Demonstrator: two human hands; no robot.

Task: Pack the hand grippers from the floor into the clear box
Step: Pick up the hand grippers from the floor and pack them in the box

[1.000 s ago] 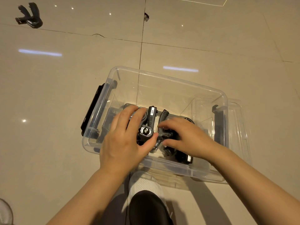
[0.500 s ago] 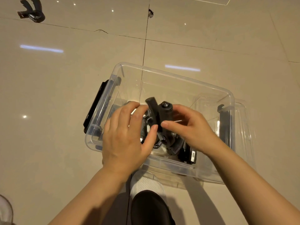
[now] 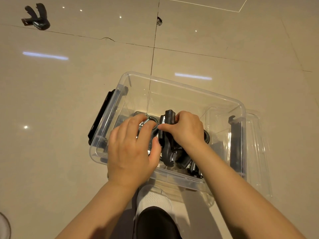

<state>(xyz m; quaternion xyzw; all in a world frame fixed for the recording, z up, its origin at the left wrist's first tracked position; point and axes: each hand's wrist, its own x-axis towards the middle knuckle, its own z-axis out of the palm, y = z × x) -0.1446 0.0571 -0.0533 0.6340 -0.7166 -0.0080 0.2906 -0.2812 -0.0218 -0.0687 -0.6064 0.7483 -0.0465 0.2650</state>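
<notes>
1. Right there on the tiled floor (image 3: 77,104) sits the clear box (image 3: 183,87), lid off, with a black latch (image 3: 101,118) on its left end and another on its right end.
2. Both hands are down inside it, over a cluster of black hand grippers (image 3: 170,152) lying on the bottom toward the near wall.
3. The left hand (image 3: 131,152) lies over the left-hand gripper, fingers curved over its top and thumb against its side; a steel spring shows just past the fingertips.
4. The right hand (image 3: 187,130) grips the upright handle of a gripper (image 3: 169,116), whose top sticks up past the knuckles.
5. One more hand gripper (image 3: 37,17) lies out on the floor, far off to the left, well apart from the box.
6. A white shoe (image 3: 153,197) shows just below the box's near wall.
</notes>
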